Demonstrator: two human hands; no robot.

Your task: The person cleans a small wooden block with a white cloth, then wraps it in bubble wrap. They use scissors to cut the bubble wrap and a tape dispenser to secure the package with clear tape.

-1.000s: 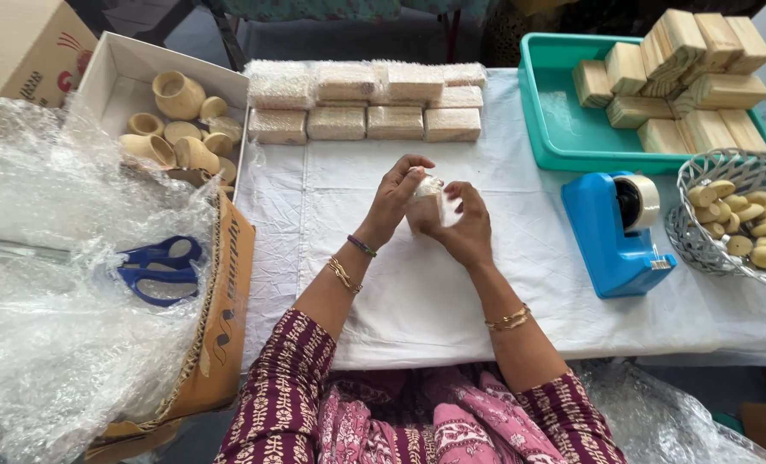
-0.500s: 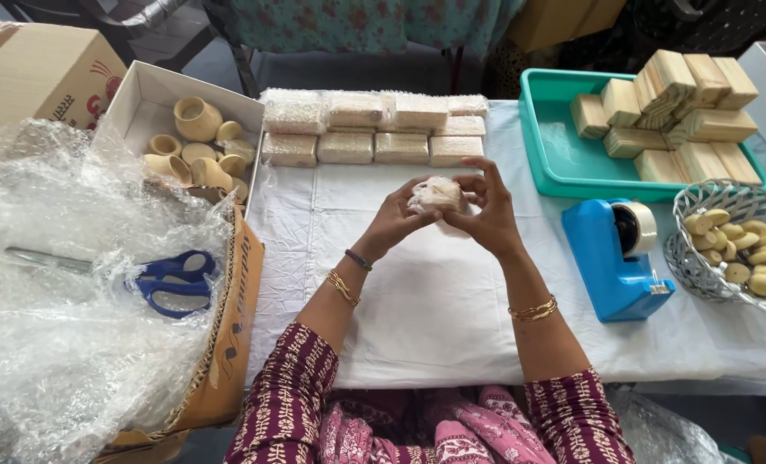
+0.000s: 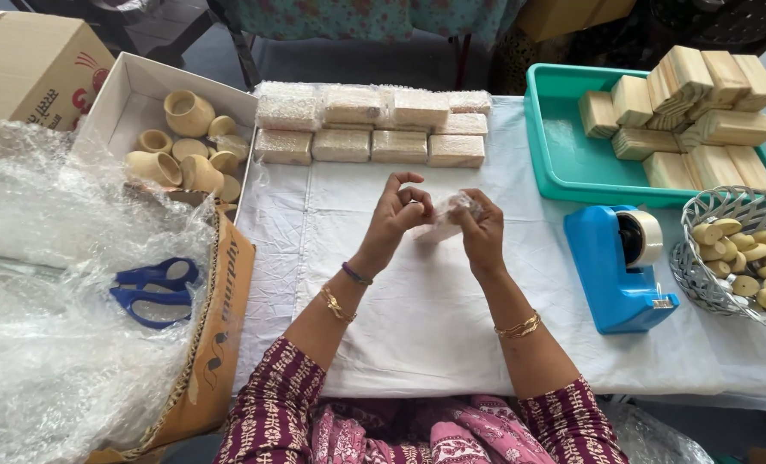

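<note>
gripping bubble-wrapped block (image 3: 445, 221) (both sides), left hand (image 3: 397, 210) and right hand (image 3: 482, 232) fingers pinched, above white cloth (image 3: 417, 318).

We are at a small packing workbench: a cloth-covered table (image 3: 417, 326) with rows of bubble-wrapped blocks (image 3: 370, 125), a blue tape dispenser (image 3: 615, 271), bubble wrap (image 3: 48, 344) and cardboard boxes (image 3: 30, 60).

Packing table, surroundings only

Wrapped blocks (image 3: 370, 125) lie at twelve o'clock, a teal tray (image 3: 563, 155) of wooden blocks (image 3: 683, 107) at two, a blue tape dispenser (image 3: 616, 271) at three, blue scissors (image 3: 152, 290) on bubble wrap (image 3: 48, 361) at nine.
</note>
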